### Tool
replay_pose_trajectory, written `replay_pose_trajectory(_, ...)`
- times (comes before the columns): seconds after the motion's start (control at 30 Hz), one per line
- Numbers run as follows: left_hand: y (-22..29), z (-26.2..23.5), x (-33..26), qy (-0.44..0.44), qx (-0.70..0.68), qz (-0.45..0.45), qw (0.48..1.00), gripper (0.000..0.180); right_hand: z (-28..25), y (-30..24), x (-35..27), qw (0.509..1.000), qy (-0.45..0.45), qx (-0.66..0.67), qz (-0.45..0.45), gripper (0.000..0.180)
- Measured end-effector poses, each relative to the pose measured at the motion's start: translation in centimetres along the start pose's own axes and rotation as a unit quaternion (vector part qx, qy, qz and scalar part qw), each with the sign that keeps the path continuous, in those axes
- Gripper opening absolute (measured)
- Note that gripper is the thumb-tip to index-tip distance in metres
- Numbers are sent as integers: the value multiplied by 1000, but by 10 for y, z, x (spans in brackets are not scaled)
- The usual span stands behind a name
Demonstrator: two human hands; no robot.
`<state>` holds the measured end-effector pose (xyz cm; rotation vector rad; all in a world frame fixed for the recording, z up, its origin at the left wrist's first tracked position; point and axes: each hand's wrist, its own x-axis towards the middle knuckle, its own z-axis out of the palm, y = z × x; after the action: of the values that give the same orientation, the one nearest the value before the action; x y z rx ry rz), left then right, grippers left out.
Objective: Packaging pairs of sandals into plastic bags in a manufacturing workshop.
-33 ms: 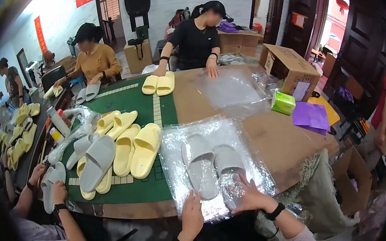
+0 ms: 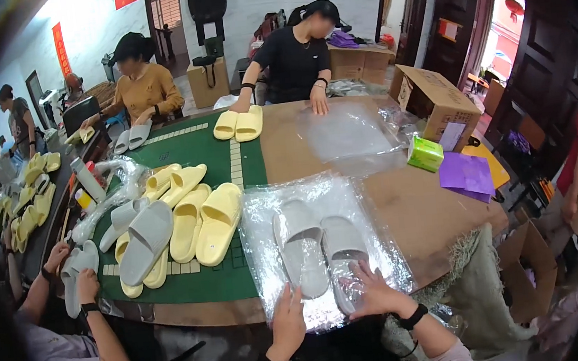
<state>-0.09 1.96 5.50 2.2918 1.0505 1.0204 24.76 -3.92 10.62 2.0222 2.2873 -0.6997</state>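
A pair of grey slippers (image 2: 304, 248) lies side by side with a clear plastic bag (image 2: 257, 215) around them, at the table's near edge. Glare on the film covers part of the right slipper. My left hand (image 2: 289, 322) rests on the bag's near edge, below the left slipper, its fingers stretched out. With fingers spread, my right hand (image 2: 378, 294) presses on the film over the right slipper's sole. Left of the bag sit several yellow slippers (image 2: 217, 226) and grey slippers (image 2: 147, 243) on a green mat (image 2: 195, 287).
Across the table, a co-worker in black touches yellow slippers (image 2: 238, 124) and a stack of clear bags (image 2: 343, 130). At left, another person's hands hold grey slippers (image 2: 79, 277). A cardboard box (image 2: 438, 107), green packet (image 2: 425, 153) and purple sheet (image 2: 466, 176) lie right.
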Motion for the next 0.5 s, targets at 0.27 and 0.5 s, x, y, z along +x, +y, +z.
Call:
replay_pose_trajectory(0.27, -1, -1, 4, -67, 27, 2, 997, 75, 7, 14, 9, 997, 2, 22, -73, 104)
replay_pose_trajectory(0.5, -6, 5, 8, -67, 58, 22, 996, 72, 33, 18, 35, 979, 203, 12, -8, 66)
